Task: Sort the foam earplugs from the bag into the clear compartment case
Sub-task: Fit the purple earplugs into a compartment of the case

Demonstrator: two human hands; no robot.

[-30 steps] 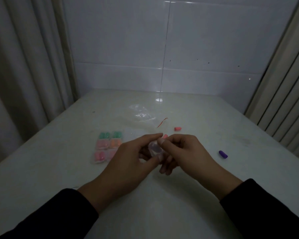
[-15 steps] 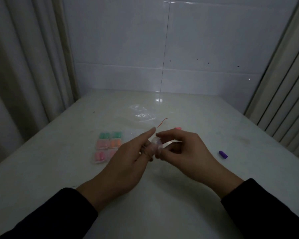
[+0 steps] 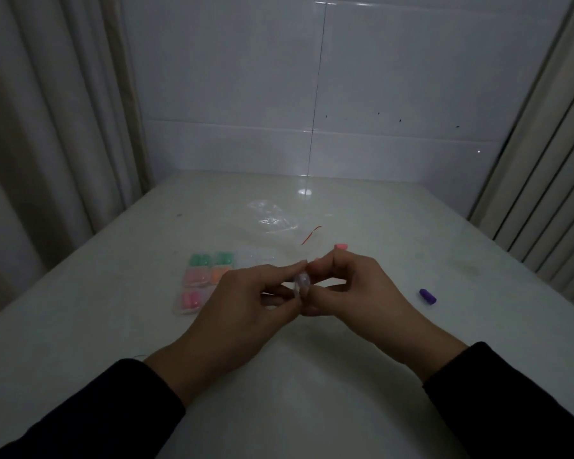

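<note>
My left hand (image 3: pixel 249 303) and my right hand (image 3: pixel 352 286) meet over the middle of the white table, both pinching a small clear plastic piece (image 3: pixel 301 282) between their fingertips. What it holds is too dim to tell. Left of my hands lies the clear compartment case (image 3: pixel 212 279) with green, pink and orange foam earplugs in its cells. A loose pink earplug (image 3: pixel 341 247) lies just beyond my right hand. A purple earplug (image 3: pixel 427 296) lies on the table to the right. The crumpled clear bag (image 3: pixel 272 217) sits farther back.
A thin red strip (image 3: pixel 312 234) lies beside the bag. Curtains hang along the left side (image 3: pixel 47 127) and vertical blinds along the right (image 3: pixel 544 160). A white tiled wall (image 3: pixel 312 94) stands behind the table's far edge.
Both hands have kept working the small clear piece together. My right hand's fingers rose and closed in on it, and my left thumb and forefinger shifted their pinch.
</note>
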